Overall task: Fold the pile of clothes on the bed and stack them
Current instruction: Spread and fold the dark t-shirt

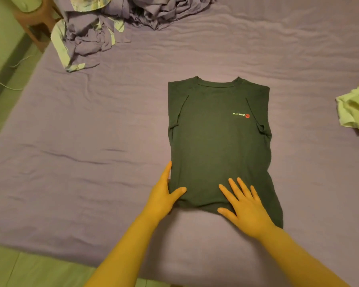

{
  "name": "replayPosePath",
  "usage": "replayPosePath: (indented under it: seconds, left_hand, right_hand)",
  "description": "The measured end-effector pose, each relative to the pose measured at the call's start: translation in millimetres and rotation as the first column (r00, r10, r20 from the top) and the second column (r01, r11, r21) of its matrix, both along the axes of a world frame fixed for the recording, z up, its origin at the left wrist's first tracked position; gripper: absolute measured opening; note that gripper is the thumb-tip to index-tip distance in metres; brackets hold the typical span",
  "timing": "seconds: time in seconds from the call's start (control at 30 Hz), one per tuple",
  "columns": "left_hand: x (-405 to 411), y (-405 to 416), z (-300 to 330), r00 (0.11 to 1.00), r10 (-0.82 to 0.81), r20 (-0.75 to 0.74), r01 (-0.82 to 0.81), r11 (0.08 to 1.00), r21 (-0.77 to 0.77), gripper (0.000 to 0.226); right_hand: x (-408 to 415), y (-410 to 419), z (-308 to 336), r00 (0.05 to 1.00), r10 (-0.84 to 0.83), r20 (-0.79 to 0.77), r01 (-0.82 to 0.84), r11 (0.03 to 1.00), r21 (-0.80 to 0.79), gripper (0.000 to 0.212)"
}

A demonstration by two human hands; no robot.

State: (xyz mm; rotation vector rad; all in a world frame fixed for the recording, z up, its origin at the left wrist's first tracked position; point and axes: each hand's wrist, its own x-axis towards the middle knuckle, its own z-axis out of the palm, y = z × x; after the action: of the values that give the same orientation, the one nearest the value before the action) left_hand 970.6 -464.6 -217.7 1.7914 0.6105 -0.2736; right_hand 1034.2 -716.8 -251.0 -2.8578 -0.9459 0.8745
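A dark T-shirt with a small white and red chest logo lies face up on the purple bed sheet, its sleeves folded in behind it. My left hand holds the shirt's lower left edge, thumb on top of the cloth and most fingers hidden under it. My right hand lies flat with spread fingers on the lower hem. A crumpled pile of clothes, purple and pale patterned, sits at the far left of the bed.
A pale green garment lies bunched at the bed's right edge. A wooden stool or small table stands off the far left corner, with a cable on the floor below it. The bed's near edge runs just below my forearms.
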Motion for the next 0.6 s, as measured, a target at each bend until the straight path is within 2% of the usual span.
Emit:
replayPosePath:
  seconds: [0.07, 0.23, 0.33, 0.4, 0.47, 0.53, 0.6]
  left_hand:
    - [-7.8, 1.0, 9.2, 0.998, 0.059, -0.02, -0.057, 0.995, 0.077, 0.079]
    - [-15.2, 9.9, 20.0, 0.978, 0.198, -0.064, -0.177, 0.954, 0.242, 0.05]
    - [-27.7, 26.9, 13.7, 0.969, 0.236, -0.076, -0.187, 0.897, 0.401, 0.042]
    - [-36.7, 36.5, 10.2, 0.966, 0.258, -0.03, -0.218, 0.87, 0.442, 0.038]
    - [-43.2, 37.3, 6.2, 0.988, 0.149, 0.027, -0.143, 0.865, 0.481, 0.036]
    - [-47.0, 28.2, -0.9, 0.995, -0.094, 0.045, 0.053, 0.831, 0.554, 0.03]
    - [-49.7, 11.3, -12.1, 0.926, -0.378, 0.008, 0.297, 0.741, 0.603, 0.028]
  right_hand:
    - [-5.5, -1.9, 3.2, 1.0, -0.014, -0.006, 0.014, 1.0, -0.007, 0.073]
    - [-19.0, -2.3, 10.8, 0.998, -0.05, -0.03, 0.049, 0.998, -0.033, 0.084]
    - [-26.7, -7.8, 9.7, 0.997, -0.077, 0.0, 0.077, 0.994, -0.075, 0.074]
    - [-30.6, -8.8, 9.5, 0.995, -0.093, 0.022, 0.094, 0.993, -0.071, 0.071]
    - [-33.9, -7.9, 8.5, 0.996, -0.084, 0.032, 0.086, 0.995, -0.051, 0.07]
    - [-35.9, -7.2, 9.1, 0.998, -0.06, 0.024, 0.06, 0.998, -0.015, 0.067]
    - [-36.7, -7.4, 11.6, 0.998, -0.055, 0.042, 0.054, 0.998, 0.03, 0.06]
